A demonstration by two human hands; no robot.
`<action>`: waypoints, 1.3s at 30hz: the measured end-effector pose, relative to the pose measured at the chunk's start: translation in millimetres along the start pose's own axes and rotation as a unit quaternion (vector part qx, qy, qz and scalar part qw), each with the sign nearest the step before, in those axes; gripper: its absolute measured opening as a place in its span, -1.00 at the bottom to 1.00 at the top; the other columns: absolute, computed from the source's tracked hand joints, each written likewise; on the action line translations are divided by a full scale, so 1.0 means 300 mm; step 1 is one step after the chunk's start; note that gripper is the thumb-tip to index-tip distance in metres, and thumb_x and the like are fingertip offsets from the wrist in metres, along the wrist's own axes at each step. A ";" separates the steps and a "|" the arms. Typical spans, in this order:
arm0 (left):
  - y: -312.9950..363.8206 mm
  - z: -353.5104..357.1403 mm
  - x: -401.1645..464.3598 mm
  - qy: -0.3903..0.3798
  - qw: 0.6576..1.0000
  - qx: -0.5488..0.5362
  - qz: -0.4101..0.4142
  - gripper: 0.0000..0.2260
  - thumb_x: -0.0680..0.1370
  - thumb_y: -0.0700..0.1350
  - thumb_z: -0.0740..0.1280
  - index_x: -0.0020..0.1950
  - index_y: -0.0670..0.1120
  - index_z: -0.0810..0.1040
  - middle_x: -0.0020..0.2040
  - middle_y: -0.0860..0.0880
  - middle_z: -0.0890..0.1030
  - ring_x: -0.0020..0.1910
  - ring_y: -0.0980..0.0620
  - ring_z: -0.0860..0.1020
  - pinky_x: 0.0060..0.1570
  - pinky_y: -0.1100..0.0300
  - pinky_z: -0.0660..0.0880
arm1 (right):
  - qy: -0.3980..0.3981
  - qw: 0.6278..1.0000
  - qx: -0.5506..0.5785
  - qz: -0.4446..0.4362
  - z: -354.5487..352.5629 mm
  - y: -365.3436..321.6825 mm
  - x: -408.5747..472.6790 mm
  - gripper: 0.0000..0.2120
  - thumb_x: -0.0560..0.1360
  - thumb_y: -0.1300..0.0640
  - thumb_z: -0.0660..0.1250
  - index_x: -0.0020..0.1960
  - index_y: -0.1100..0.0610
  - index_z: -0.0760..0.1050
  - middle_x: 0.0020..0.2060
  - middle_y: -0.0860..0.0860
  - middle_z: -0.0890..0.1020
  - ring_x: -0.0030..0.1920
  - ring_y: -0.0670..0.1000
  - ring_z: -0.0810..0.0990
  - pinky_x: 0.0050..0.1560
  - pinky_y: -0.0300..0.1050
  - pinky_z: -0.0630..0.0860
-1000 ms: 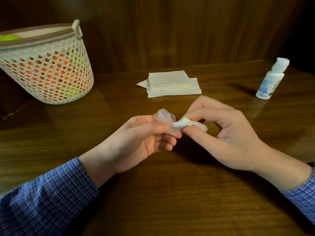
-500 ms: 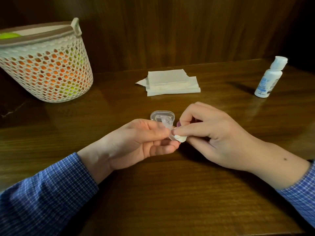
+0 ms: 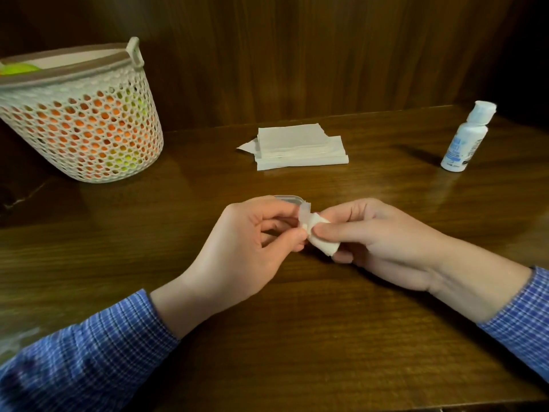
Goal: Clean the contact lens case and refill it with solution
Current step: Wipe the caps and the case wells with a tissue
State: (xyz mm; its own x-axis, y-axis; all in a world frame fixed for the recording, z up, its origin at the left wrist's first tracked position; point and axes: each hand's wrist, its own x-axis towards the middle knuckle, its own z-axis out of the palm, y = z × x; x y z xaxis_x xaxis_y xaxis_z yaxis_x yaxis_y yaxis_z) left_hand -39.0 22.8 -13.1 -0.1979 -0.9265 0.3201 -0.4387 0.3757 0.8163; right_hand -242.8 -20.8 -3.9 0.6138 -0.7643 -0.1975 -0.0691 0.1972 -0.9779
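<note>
1. The left hand (image 3: 252,242) is pinching the clear lens case (image 3: 303,214) just above the table (image 3: 297,337).
2. The right hand (image 3: 386,242) is pinching a folded tissue (image 3: 322,240) against the lens case.
3. The solution bottle (image 3: 466,138) is standing upright, far right.

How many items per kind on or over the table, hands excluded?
Basket: 1
Tissue stack: 1
Solution bottle: 1
Contact lens case, held in the left hand: 1
Tissue piece, pinched in the right hand: 1
Total: 5

Bottle (image 3: 466,138) label print unreadable.
</note>
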 end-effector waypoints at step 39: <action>0.018 -0.028 0.016 0.023 0.999 0.015 0.037 -0.66 0.41 -0.13 0.55 0.19 -0.10 0.71 0.05 0.06 0.75 0.00 0.15 0.73 -0.03 0.29 0.66 | 0.055 0.965 -0.197 -0.164 0.025 -0.019 -0.020 -0.81 0.56 0.01 0.39 -0.12 0.04 0.74 -0.21 -0.05 0.70 -0.10 -0.13 0.63 -0.07 -0.31 0.51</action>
State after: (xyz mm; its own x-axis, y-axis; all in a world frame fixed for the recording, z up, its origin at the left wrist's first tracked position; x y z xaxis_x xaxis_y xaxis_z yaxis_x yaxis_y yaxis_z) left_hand -34.9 20.3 -3.0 -0.1904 -0.8958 0.4015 -0.4505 0.4431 0.7751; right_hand -240.4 -12.7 3.3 0.5678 -0.8110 0.1412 -0.1929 -0.2978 -0.9349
